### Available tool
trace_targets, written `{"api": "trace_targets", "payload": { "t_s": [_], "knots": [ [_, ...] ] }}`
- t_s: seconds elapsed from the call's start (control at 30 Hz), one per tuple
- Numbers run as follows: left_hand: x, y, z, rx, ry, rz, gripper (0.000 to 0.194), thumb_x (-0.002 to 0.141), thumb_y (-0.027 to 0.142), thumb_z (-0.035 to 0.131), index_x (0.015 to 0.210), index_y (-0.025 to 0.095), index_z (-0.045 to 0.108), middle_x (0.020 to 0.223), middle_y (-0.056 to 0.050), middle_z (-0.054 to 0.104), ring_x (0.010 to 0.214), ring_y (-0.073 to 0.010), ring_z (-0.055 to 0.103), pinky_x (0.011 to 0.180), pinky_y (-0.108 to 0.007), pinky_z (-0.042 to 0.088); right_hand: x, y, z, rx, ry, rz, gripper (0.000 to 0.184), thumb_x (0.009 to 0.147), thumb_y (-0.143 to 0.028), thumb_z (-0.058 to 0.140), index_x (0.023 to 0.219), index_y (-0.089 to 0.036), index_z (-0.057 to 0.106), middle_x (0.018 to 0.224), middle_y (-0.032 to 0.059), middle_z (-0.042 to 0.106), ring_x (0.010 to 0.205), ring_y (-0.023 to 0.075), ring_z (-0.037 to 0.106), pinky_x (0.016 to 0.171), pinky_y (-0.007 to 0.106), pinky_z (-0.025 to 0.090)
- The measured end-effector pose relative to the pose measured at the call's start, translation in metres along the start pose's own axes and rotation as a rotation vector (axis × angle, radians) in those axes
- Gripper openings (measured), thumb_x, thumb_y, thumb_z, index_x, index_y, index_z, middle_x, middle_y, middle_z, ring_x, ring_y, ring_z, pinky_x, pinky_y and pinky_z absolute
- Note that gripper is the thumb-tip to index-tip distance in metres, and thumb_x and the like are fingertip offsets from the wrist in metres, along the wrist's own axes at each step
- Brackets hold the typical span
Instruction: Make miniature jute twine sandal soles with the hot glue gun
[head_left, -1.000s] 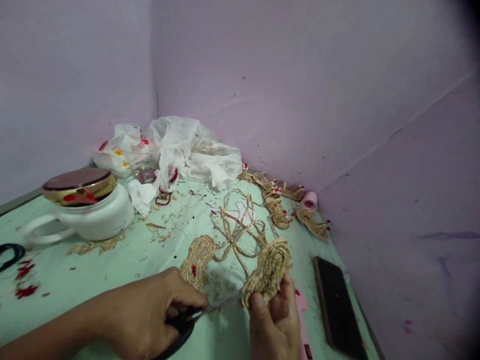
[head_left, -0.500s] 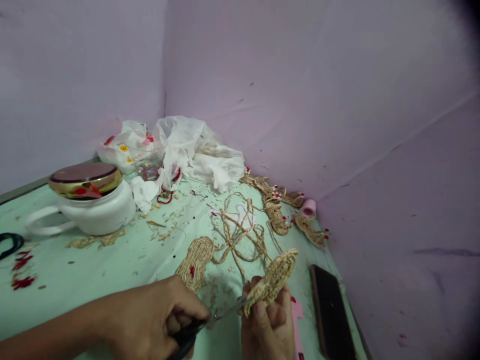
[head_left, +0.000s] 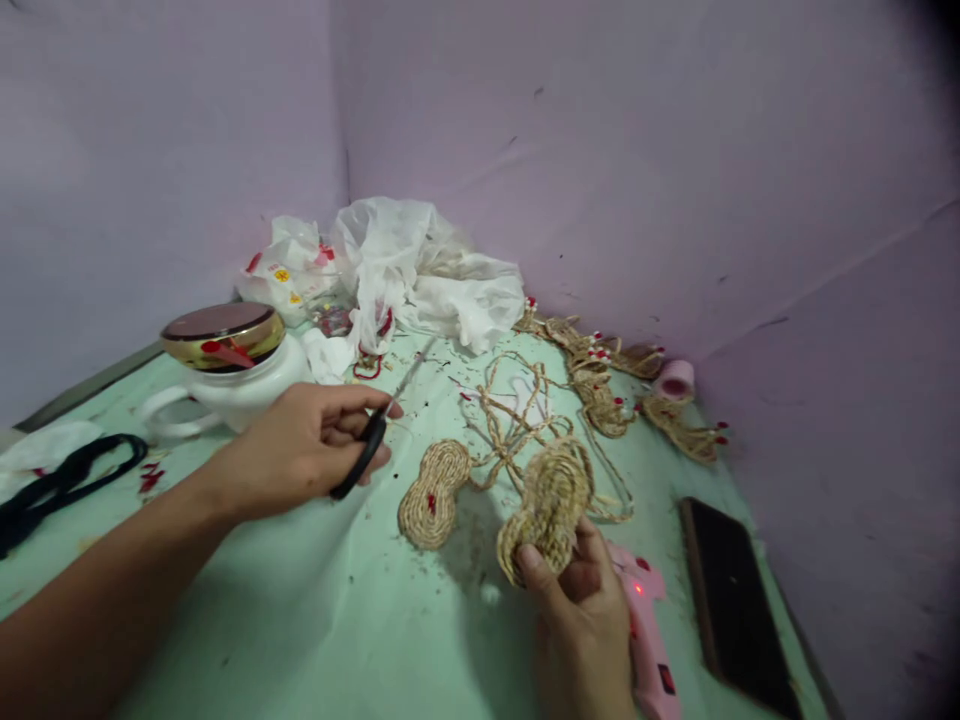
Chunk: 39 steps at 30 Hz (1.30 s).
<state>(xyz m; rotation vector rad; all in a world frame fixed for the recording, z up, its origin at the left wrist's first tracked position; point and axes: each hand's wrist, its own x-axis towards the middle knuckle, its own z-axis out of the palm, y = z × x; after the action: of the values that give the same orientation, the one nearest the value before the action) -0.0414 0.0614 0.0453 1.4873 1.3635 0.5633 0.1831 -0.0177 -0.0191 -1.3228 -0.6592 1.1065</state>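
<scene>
My left hand (head_left: 296, 445) is closed around the black handle of a pair of scissors (head_left: 361, 462), whose blades point away toward the plastic bags. Pinched between the thumb and fingers of my right hand (head_left: 589, 610) is a small sole of coiled straw braid (head_left: 546, 500), raised above the table with its rough face toward me. Between the hands, a second straw sole (head_left: 435, 495) lies flat, with a red mark in its middle. A loose tangle of straw cord (head_left: 517, 430) spreads behind the two soles.
A white mug (head_left: 259, 385) with a gold compact (head_left: 221, 338) on top stands left. White plastic bags (head_left: 435, 280) fill the corner. Small straw sandals (head_left: 592, 385) and a pink roll (head_left: 673, 380) line the wall. A pink glue gun (head_left: 651, 625) and phone (head_left: 735, 600) lie right.
The scissors have moved away from the held sole, up and to the left with my left hand. My right hand has turned the sole so its face shows. The view has shifted.
</scene>
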Motion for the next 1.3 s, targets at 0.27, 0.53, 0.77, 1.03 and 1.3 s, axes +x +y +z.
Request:
{"api": "trace_targets", "payload": {
  "t_s": [0.27, 0.53, 0.77, 1.03, 1.3],
  "knots": [
    [0.017, -0.021, 0.033, -0.026, -0.090, -0.187, 0.028, 0.065, 0.024, 0.050, 0.092, 0.016, 0.054, 0.062, 0.000, 0.055, 0.048, -0.0118, 0.051, 0.036, -0.020, 0.037, 0.000, 0.008, 0.023, 0.163, -0.128, 0.229, 0.044, 0.066, -0.031, 0.071, 0.108, -0.024, 0.059, 0.103, 0.0067, 0.066, 0.091, 0.0222, 0.061, 0.076, 0.035, 0.048],
    [0.016, -0.022, 0.037, 0.092, -0.040, -0.122, 0.020, 0.065, 0.022, 0.049, 0.082, 0.018, 0.058, 0.050, 0.005, 0.043, 0.044, -0.0086, 0.041, 0.039, -0.019, 0.030, 0.011, 0.005, 0.028, 0.008, -0.088, 0.283, 0.030, 0.055, -0.026, 0.078, 0.081, -0.016, 0.066, 0.071, 0.0044, 0.070, 0.061, 0.0182, 0.061, 0.057, 0.029, 0.047],
    [0.019, -0.025, 0.038, 0.062, -0.069, -0.141, 0.023, 0.066, 0.023, 0.048, 0.086, 0.018, 0.060, 0.053, 0.003, 0.050, 0.046, -0.0097, 0.042, 0.044, -0.022, 0.033, 0.018, 0.006, 0.031, -0.190, -0.050, 0.308, 0.037, 0.047, -0.029, 0.082, 0.078, -0.014, 0.070, 0.065, 0.0043, 0.069, 0.054, 0.0151, 0.058, 0.047, 0.025, 0.043],
    [0.020, -0.026, 0.039, 0.041, -0.070, -0.150, 0.023, 0.066, 0.024, 0.051, 0.086, 0.017, 0.061, 0.050, 0.003, 0.050, 0.044, -0.0092, 0.041, 0.043, -0.021, 0.032, 0.019, 0.017, 0.039, -0.185, 0.020, 0.283, 0.042, 0.043, -0.028, 0.085, 0.075, -0.013, 0.061, 0.053, -0.0001, 0.065, 0.046, 0.0138, 0.059, 0.043, 0.024, 0.047],
    [0.019, -0.027, 0.040, 0.051, -0.033, -0.094, 0.020, 0.065, 0.023, 0.052, 0.081, 0.017, 0.062, 0.054, 0.001, 0.053, 0.046, -0.0094, 0.042, 0.044, -0.022, 0.031, 0.019, 0.016, 0.039, -0.308, -0.009, 0.270, 0.043, 0.044, -0.030, 0.084, 0.075, -0.011, 0.060, 0.056, 0.0033, 0.067, 0.043, 0.0113, 0.056, 0.035, 0.017, 0.038]
  ]
}}
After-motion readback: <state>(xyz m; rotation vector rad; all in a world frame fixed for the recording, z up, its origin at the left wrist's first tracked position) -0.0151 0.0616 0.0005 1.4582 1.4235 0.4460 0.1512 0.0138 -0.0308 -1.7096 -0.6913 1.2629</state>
